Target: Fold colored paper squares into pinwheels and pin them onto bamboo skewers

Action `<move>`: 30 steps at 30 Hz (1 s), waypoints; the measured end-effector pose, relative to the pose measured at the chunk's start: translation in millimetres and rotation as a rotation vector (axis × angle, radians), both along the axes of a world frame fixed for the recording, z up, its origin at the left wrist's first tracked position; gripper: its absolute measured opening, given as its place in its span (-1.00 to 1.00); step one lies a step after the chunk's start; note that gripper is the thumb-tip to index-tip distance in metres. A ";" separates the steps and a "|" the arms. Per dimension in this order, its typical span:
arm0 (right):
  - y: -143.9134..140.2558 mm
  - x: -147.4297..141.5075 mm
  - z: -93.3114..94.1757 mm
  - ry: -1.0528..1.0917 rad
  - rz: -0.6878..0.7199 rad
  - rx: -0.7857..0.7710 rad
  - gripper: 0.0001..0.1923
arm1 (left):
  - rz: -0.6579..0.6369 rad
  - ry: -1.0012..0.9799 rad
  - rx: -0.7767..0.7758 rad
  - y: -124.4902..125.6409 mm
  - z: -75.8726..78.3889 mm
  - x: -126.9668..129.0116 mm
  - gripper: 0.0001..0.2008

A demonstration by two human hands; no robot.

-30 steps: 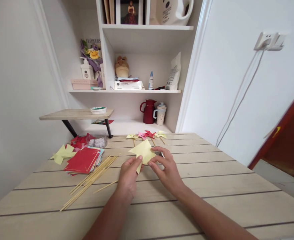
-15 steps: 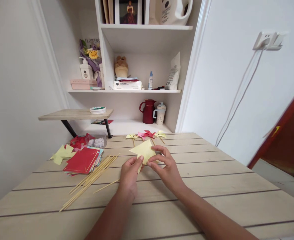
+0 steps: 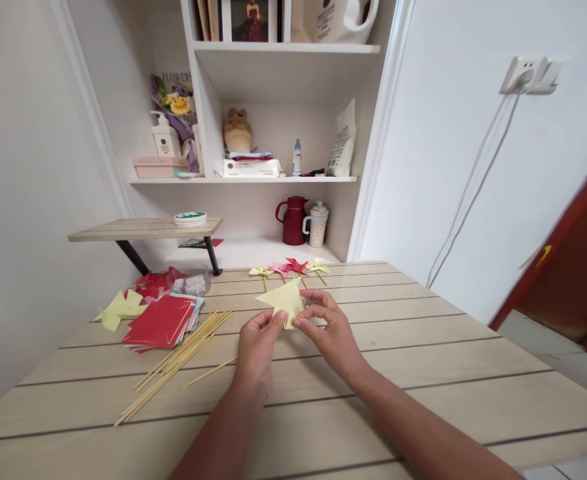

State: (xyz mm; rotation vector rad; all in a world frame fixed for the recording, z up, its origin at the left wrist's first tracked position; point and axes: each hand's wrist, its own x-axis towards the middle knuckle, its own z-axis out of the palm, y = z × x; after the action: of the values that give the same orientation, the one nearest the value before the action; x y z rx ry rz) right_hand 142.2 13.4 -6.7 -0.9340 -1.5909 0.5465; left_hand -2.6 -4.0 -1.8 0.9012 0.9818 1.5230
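Note:
A pale yellow sheet of paper (image 3: 282, 299), partly folded with pointed corners, is held up over the middle of the table. My left hand (image 3: 259, 343) pinches its lower left part, thumb on top. At the lower right edge, my right hand (image 3: 330, 330) grips the paper between thumb and fingers, where it bends inward. Just beyond the paper lie several finished paper pinwheels (image 3: 296, 266) on sticks, in yellow, pink and red. Left of my hands are a bundle of thin wooden sticks (image 3: 183, 357) and one loose stick (image 3: 209, 372).
A stack of coloured paper squares (image 3: 159, 321), red on top, lies left, beside a yellow paper pinwheel shape (image 3: 119, 310) and a clear plastic box (image 3: 189, 283). A small raised shelf (image 3: 143, 229) stands behind them. At the back are a red jug (image 3: 293, 221) and a cup (image 3: 318, 225).
My right fingers have drawn the paper's right corner inward, so its right side now looks folded over and narrower. The camera view has shifted slightly.

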 end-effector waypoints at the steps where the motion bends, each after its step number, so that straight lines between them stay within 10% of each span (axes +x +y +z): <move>1: 0.0 0.1 0.1 -0.001 -0.003 -0.004 -0.82 | 0.001 0.009 0.004 -0.2 0.3 0.2 -0.70; 23: -1.4 -0.8 1.7 0.006 -0.021 -0.011 -0.80 | -0.001 0.090 0.022 -0.3 -0.1 1.4 -0.68; 30: -1.5 1.3 2.1 -0.045 -0.089 0.143 -0.87 | 0.192 0.400 0.266 7.2 0.5 -5.9 -0.85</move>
State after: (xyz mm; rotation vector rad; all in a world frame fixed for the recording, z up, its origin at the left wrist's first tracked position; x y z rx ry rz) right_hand 143.5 11.9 -4.6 -0.9099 -1.5982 0.3467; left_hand -8.4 3.1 -1.3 1.3704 1.1936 1.6986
